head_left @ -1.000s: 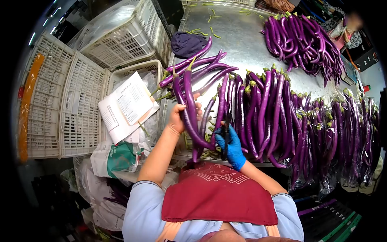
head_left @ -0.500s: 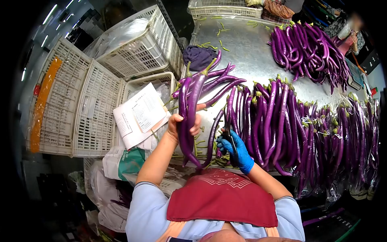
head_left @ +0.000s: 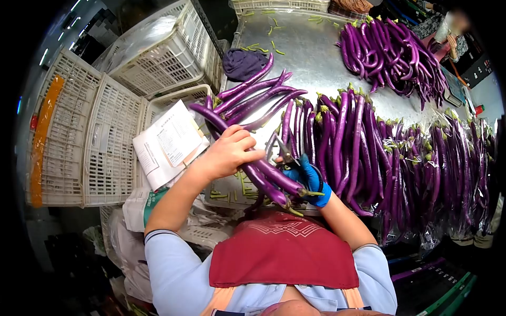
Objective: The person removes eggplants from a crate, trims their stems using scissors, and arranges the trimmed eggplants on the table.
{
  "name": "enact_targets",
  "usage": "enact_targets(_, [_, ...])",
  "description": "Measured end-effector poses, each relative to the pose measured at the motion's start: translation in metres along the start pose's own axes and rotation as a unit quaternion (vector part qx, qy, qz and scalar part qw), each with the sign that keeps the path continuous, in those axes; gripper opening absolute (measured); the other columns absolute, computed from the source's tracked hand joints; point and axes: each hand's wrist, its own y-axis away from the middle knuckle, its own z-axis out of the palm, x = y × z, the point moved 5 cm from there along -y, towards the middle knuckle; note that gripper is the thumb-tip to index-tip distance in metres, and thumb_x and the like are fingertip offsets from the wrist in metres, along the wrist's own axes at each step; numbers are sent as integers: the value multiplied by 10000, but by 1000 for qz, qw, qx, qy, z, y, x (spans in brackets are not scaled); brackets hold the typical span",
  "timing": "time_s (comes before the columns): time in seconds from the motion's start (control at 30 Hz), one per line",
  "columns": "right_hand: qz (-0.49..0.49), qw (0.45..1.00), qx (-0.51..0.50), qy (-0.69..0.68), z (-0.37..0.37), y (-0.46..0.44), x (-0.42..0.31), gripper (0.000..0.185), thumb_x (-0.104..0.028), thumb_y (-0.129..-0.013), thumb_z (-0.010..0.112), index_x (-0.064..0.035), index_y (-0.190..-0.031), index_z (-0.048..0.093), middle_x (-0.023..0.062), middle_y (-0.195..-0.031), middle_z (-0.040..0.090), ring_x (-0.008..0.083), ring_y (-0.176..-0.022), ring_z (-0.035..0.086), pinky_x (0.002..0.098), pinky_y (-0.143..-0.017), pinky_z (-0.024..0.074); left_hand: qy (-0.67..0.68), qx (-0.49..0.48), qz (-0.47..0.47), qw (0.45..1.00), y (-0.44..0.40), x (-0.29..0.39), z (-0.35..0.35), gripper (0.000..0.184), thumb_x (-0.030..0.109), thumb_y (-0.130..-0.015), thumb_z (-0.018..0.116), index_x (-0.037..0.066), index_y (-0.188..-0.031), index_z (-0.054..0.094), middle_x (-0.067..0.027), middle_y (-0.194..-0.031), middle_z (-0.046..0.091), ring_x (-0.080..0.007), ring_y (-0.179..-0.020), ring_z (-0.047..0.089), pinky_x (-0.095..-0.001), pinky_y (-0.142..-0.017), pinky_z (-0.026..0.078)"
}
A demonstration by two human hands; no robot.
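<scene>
My bare left hand (head_left: 229,151) is wrapped around long purple eggplants (head_left: 270,171), apparently two, which slant down to the right with their green stem ends toward me. In its blue glove, my right hand (head_left: 312,181) grips a pair of scissors (head_left: 285,151), blades apart and pointing up and left. The stem ends lie close to the gloved wrist. Just beyond my left hand, several loose eggplants (head_left: 258,100) rest on the metal table (head_left: 311,58). A row of eggplants (head_left: 345,142) stands side by side right of the scissors.
A heap of eggplants (head_left: 387,55) lies at the far right, and plastic-bagged eggplants (head_left: 437,168) line the near right. White crates (head_left: 118,137) and papers (head_left: 168,142) are at left. A dark cloth (head_left: 243,64) sits on the table. Another person (head_left: 448,39) stands far right.
My left hand has turned the eggplants over, so their stem ends, formerly pointing up and away, now point down toward me. The scissors' blades now show spread apart.
</scene>
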Motion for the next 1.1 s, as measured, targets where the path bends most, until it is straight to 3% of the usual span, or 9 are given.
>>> enact_targets(0.07, [53, 986, 121, 102, -1, -7, 4, 441, -295, -888, 539, -10, -1205, 428, 138, -1051, 574, 214, -928, 600, 311, -828, 494, -44, 36, 11, 998, -6, 7, 5, 310, 74, -669, 593, 188, -957, 591, -30, -938, 543, -217, -979, 515, -404, -970, 323])
enact_targets(0.13, [42, 976, -18, 211, 29, -7, 8, 445, -228, -839, 583, -8, -1196, 436, 113, -1017, 584, 180, -894, 599, 286, -806, 489, -112, 56, 0, 992, -9, 10, 18, 285, 88, -726, 542, 199, -985, 582, -39, -1037, 533, -221, -1066, 495, -426, -1032, 267])
enact_targets(0.27, [-33, 950, 56, 306, 29, -9, 10, 529, -148, -770, 666, -9, -1217, 421, 91, -998, 579, 156, -899, 582, 278, -798, 476, -155, 228, -199, 940, 0, 1, 20, 558, 21, -751, 592, 103, -1279, 431, -139, -1290, 393, -310, -1249, 348, -442, -1062, 231])
enact_targets(0.37, [-58, 940, 49, 334, 24, -11, 9, 545, -120, -769, 670, -17, -1236, 407, 74, -1004, 567, 142, -893, 563, 269, -791, 467, 76, 349, -358, 862, 22, -5, 42, 586, -41, -785, 535, 18, -1324, 315, -155, -1224, 448, -295, -1129, 465, -376, -982, 353])
enact_targets(0.47, [-96, 932, 99, 334, 18, -13, 11, 553, -125, -774, 669, -24, -1246, 399, 61, -1016, 553, 134, -886, 546, 260, -787, 458, 778, 299, -354, 425, 30, -3, 96, 461, 74, -850, 532, 9, -1274, 363, -92, -1077, 552, -184, -963, 560, -301, -847, 447])
enact_targets(0.57, [-124, 933, 116, 317, 14, -16, 12, 519, -113, -767, 651, -20, -1225, 425, 63, -1035, 552, 127, -877, 546, 250, -772, 457, 716, 341, -351, 497, 16, 11, 92, 394, 159, -893, 513, 10, -1238, 396, -97, -1014, 574, -182, -903, 569, -292, -808, 466])
enact_targets(0.73, [-112, 963, 125, 210, -2, -8, 11, 329, -99, -816, 541, 25, -1121, 523, 112, -1031, 600, 181, -932, 591, 275, -798, 468, 826, 327, -269, 372, 31, -18, 110, 306, 172, -918, 481, 29, -1185, 429, -133, -1001, 577, -233, -889, 587, -367, -801, 500])
enact_targets(0.9, [-172, 950, 192, 178, -35, 11, -5, 294, -52, -796, 565, 46, -1072, 540, 87, -915, 616, 170, -842, 597, 290, -797, 479, 819, 324, -276, 385, 32, -32, 98, 320, 144, -932, 438, 38, -1230, 395, -142, -1025, 566, -225, -876, 590, -366, -781, 515])
enact_targets(1.1, [-176, 914, 262, 253, -34, 32, -8, 300, -53, -771, 574, 27, -1056, 533, 72, -879, 606, 167, -790, 594, 288, -739, 485, 633, 255, -388, 619, 17, -125, 90, 311, 98, -933, 400, 21, -1234, 425, -70, -927, 562, -116, -719, 545, -243, -650, 480])
